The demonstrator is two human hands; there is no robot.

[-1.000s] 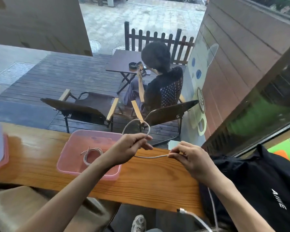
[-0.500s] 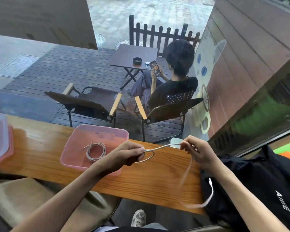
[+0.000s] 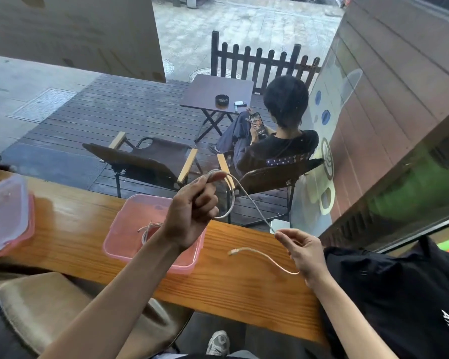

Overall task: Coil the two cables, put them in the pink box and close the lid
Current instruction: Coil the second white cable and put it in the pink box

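My left hand [image 3: 192, 211] is raised above the pink box [image 3: 119, 244] and pinches a loop of the white cable [image 3: 232, 200]. From that loop the cable runs down right to my right hand [image 3: 305, 252], which holds it between the fingertips. Its free end with the plug [image 3: 233, 252] dangles over the wooden counter [image 3: 244, 286]. The open box sits on the counter, and a second coiled white cable [image 3: 148, 230] lies inside it, partly hidden by my left wrist. A clear lid [image 3: 3, 216] rests on something pink at the far left.
A black bag [image 3: 399, 294] lies at the counter's right end. A small white object [image 3: 280, 225] sits at the counter's far edge. Beyond a window, a person sits on a chair on a deck. A padded stool [image 3: 49, 307] stands below the counter.
My left hand rose and now holds a larger loop upright. My right hand dropped lower and slid along the cable, so the free end is shorter and swings over the counter.
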